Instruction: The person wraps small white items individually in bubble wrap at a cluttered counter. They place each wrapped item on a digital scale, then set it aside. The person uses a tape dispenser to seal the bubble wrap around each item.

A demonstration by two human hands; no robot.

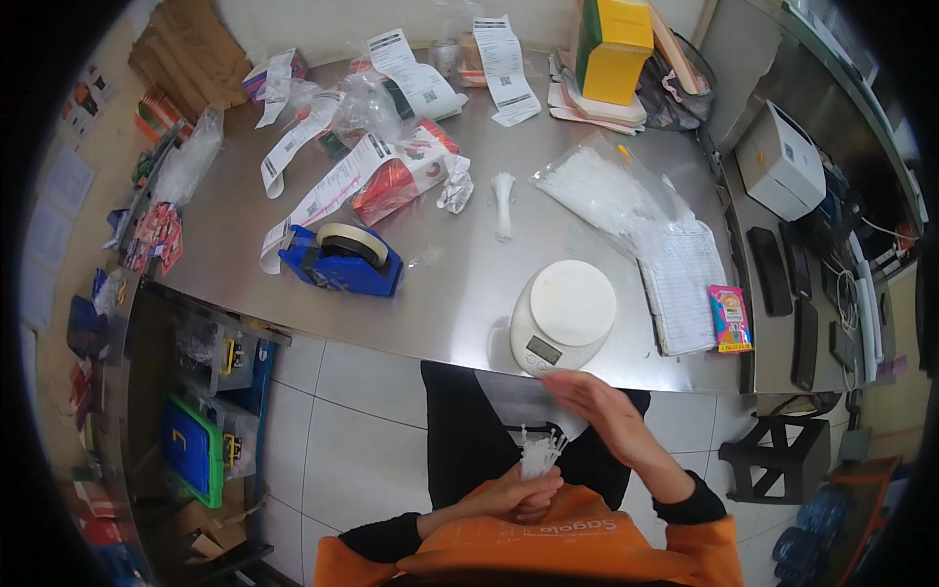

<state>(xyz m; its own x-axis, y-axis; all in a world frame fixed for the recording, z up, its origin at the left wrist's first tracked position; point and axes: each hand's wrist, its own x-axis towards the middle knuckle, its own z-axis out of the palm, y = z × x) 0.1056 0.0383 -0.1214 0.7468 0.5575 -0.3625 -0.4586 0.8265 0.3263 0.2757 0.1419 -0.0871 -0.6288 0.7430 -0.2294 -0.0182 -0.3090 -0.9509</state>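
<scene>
My left hand (528, 497) is closed around a bundle of thin white strips that look like cable ties (540, 456), held upright in front of my body. The strips' upper ends fan out above the fist. My right hand (599, 413) is flat with fingers stretched out and holds nothing. Its fingertips are by the front of a white kitchen scale (572, 301) near the table's edge; I cannot tell whether they touch. Farther back lies a second bundle of the white strips (503, 205). A clear plastic bag of such strips (606, 186) rests to the right.
A blue tape dispenser (342, 262) stands at left, before wrapped parcels with paper labels (406, 176). On the right lie a paper-covered pad (683, 284) and a pink snack packet (729, 318). A white printer (780, 161) and a yellow box (616, 49) are farther back.
</scene>
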